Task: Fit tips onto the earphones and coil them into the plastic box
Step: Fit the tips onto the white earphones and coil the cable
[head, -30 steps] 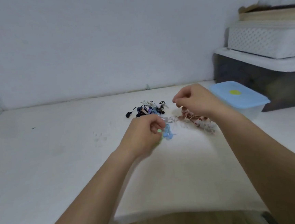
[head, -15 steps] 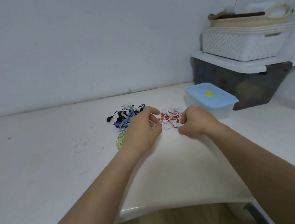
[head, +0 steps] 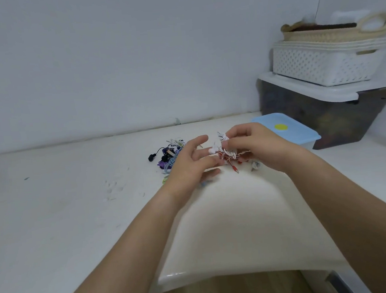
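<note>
Red-white earphones (head: 229,156): pinched in right hand (head: 255,146).
Left hand (head: 190,167): fingers spread, at 9 o'clock.
Plastic box (head: 303,134): 3 o'clock, lid on.

We saw both arms bare from elbow to wrist, no sleeves in shot. Left hand (head: 190,167) & right hand (head: 259,146) were ungloved; nails short & plain. Forearms looked smooth & unmarked. Upper arms and anything worn above were out of frame.
</note>
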